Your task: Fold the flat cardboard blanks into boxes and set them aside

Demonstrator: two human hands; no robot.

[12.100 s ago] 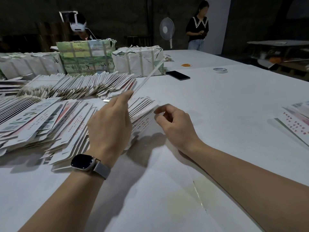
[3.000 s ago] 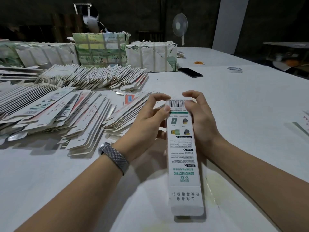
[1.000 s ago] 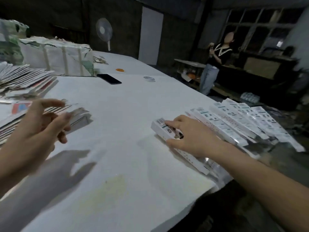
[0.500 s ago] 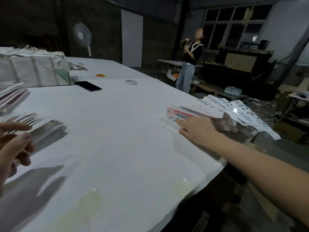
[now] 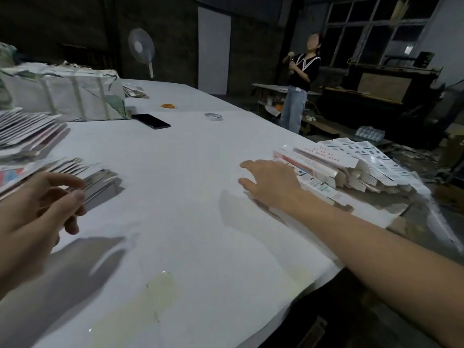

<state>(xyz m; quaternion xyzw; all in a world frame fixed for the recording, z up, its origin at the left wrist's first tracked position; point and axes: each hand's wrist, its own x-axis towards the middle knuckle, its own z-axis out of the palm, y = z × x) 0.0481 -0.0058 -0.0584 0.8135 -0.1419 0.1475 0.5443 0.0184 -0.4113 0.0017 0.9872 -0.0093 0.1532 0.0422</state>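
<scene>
From the head view, the heap of folded boxes point(image 5: 351, 167) sits at the right edge of the white worktop point(image 5: 188, 197), some of them jutting out past the rim over the floor, and that is where I would worry: the pile looks loose and slanted, so a careless brush of the wrist or another box dropped on the outer side could send several sliding off. The right hand point(image 5: 270, 180) lies flat beside the heap, palm down, fingers spread and straight, its far edge touching the nearest box and gripping nothing; the forearm reaches across the corner of the worktop at a low angle. The left hand point(image 5: 37, 209) hangs above the worktop near the fanned flat blanks point(image 5: 82, 177), fingers loosely curled and apart, thumb forward, empty so far as I can see; it looks poised to take the next blank. A hasty pinch there could lift two blanks at once or scatter the fan, since the sheets overlap closely. More blanks point(image 5: 27, 131) lie in rows further back on the left, before a strapped bundle point(image 5: 67, 94). A dark phone point(image 5: 150, 121), a roll of tape point(image 5: 213, 116) and something small and orange point(image 5: 168, 106) rest well away, mid-worktop. Beyond the worktop a person point(image 5: 300, 81) stands, and a fan point(image 5: 141, 50) too.
</scene>
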